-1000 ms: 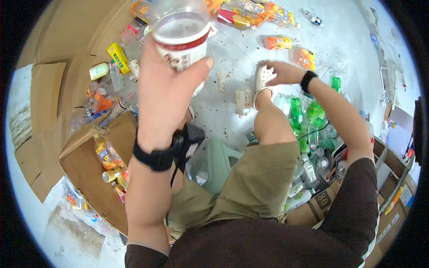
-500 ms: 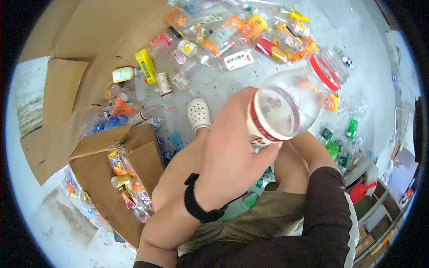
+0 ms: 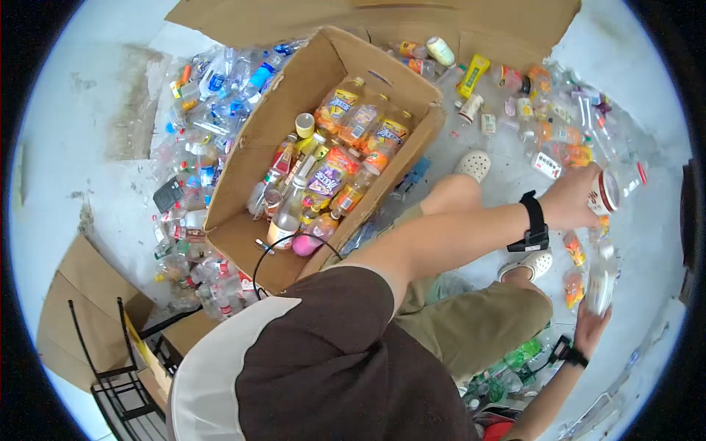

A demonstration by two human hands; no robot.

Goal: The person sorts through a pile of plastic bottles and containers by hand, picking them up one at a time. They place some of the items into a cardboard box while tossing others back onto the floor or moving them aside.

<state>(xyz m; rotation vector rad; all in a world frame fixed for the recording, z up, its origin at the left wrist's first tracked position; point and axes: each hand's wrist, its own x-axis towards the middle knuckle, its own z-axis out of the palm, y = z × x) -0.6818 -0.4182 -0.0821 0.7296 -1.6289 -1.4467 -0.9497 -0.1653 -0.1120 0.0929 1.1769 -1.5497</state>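
My left hand [image 3: 568,200] is wrapped round a clear bottle with a white and red label [image 3: 604,192], which lies sideways with its red-ringed neck pointing right. Lower down, my right hand [image 3: 591,326] has its fingers round the lower end of a clear, blurred bottle [image 3: 601,285]. Two small orange-labelled bottles [image 3: 573,287] lie just left of that bottle. Above my left hand, a white-labelled bottle [image 3: 546,165] rests on the floor among other clear and orange bottles.
An open cardboard box [image 3: 243,173] holds several juice bottles. Loose bottles with blue parts [image 3: 239,81] lie to its left, and green bottles [image 3: 523,354] lie at lower right. A black metal rack [image 3: 121,371] stands at lower left. Two white clogs [image 3: 473,166] show on my feet.
The view has swung left, showing more of the box. My left hand has stretched away from my body with the red-ringed bottle. My right hand and its bottle have come into view.
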